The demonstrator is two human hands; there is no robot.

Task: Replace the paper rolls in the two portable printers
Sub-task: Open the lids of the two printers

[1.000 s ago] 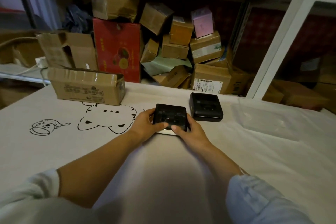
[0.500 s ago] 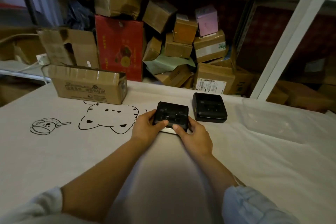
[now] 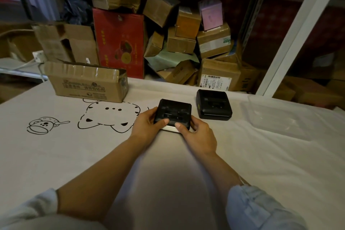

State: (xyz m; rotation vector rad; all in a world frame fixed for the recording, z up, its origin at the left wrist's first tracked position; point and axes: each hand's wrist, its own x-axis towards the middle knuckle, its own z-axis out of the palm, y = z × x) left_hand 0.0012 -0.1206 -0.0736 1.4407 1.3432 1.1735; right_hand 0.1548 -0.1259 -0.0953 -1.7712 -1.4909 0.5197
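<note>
White table cloth (image 3: 56, 155); left hand (image 3: 145, 127), right hand (image 3: 197, 134) both grip near printer (image 3: 173, 113); second printer (image 3: 213, 104) beside.

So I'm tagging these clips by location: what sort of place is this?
Probably a stockroom or packing area: taped parcels piled on metal shelving, and two portable printers on a covered table.

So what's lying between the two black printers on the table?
Nothing: the head view shows only bare white tablecloth between the held black printer and the other black printer.
</note>
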